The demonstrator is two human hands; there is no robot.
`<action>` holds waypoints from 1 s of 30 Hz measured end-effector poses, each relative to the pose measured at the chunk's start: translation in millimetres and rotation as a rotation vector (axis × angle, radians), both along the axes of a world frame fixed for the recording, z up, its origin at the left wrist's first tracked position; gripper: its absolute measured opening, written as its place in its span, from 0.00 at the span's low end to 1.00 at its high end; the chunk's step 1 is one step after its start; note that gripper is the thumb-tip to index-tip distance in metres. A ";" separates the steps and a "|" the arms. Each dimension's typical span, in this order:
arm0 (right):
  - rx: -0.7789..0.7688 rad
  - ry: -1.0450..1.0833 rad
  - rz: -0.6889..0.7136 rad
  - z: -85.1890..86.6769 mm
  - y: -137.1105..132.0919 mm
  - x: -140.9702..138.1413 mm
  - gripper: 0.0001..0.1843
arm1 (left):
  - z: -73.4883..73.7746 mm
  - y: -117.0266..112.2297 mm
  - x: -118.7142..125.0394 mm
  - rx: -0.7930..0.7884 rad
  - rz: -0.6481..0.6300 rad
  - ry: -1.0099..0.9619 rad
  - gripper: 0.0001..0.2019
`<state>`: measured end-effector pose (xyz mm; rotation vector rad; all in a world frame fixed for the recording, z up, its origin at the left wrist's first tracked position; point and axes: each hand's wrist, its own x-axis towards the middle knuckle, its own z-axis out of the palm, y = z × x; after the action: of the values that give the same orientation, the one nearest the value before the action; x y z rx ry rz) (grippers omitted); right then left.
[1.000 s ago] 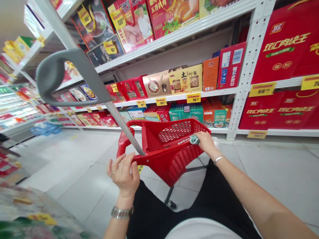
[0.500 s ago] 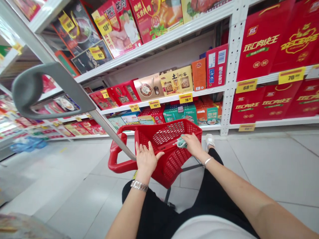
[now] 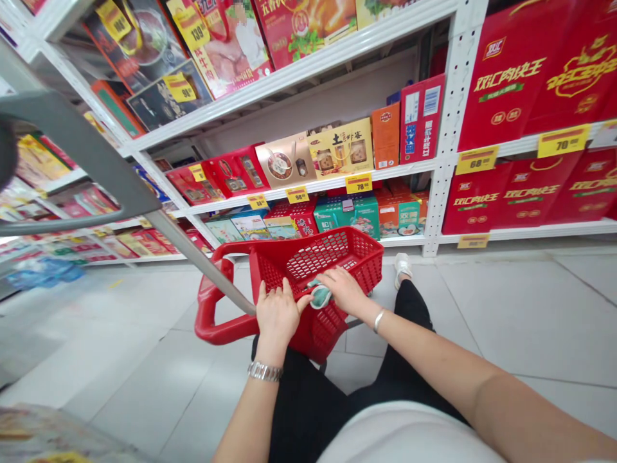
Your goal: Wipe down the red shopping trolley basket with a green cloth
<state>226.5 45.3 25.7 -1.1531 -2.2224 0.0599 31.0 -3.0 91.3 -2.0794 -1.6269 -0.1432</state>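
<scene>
A red plastic shopping basket point(image 3: 371, 267) with perforated walls stands on a wheeled frame in front of me. At its near-left edge rests my left hand point(image 3: 277, 318), fingers apart and thumb stretched toward the cloth. My right hand point(image 3: 344, 292) is closed on a crumpled green-and-white cloth point(image 3: 320, 296) over the near rim of the basket. Part of the cloth is hidden under my fingers. A grey pole point(image 3: 202, 260) slants up from the basket's left side to a large grey handle point(image 3: 91, 154), cut off by the left edge of the view.
White metal shelves point(image 3: 270, 83) with boxed goods and yellow price tags stand behind the basket. Red gift boxes point(image 3: 499, 83) fill the right bay. Pale floor tiles point(image 3: 520, 315) stretch around my legs. Blue plastic-wrapped items point(image 3: 45, 273) lie far left.
My right hand has moved left with the cloth, close to my left thumb. My left hand has lowered slightly, its fingers less outstretched. The grey handle has shifted left in view.
</scene>
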 end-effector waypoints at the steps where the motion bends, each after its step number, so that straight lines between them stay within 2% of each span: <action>1: -0.019 -0.018 -0.018 -0.3 3.4 9.0 0.21 | -0.3 0.0 1.5 0.000 0.006 0.011 0.36; 6: -0.076 -0.065 0.014 -2.7 15.6 35.7 0.21 | -3.3 -0.8 5.1 0.009 -0.006 -0.016 0.35; 11: -0.124 -0.009 -0.070 -12.4 27.8 73.8 0.29 | -8.0 -1.1 0.9 0.025 -0.018 -0.056 0.34; 14: -0.199 -0.001 -0.151 -7.8 43.6 100.9 0.29 | -10.4 -0.6 -1.2 0.043 -0.032 -0.064 0.34; 16: -0.235 -0.007 -0.172 -0.9 51.8 106.9 0.24 | -10.7 -0.6 -1.0 0.050 -0.027 -0.059 0.35; 18: -0.244 -0.012 -0.163 4.6 52.1 97.5 0.21 | -10.0 -0.9 0.0 0.045 -0.013 -0.053 0.36; 21: -0.228 -0.013 -0.110 5.5 34.2 57.8 0.20 | -8.1 -1.7 0.8 0.030 0.000 -0.047 0.38; 26: -0.083 0.138 0.151 -3.3 -8.6 -16.4 0.29 | -5.6 -5.4 -6.9 0.039 -0.010 -0.074 0.33; 28: -0.072 0.170 0.211 -5.5 -15.4 -27.8 0.34 | -5.4 -8.0 -12.4 0.042 -0.020 -0.087 0.32; 30: -0.088 0.169 0.230 -6.7 -15.3 -25.2 0.34 | -5.8 -10.8 -17.2 0.047 -0.028 -0.090 0.33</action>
<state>201.4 29.9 19.0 -0.8964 -2.2082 0.3405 13.8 -13.9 85.5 -2.0876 -1.6306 -0.2859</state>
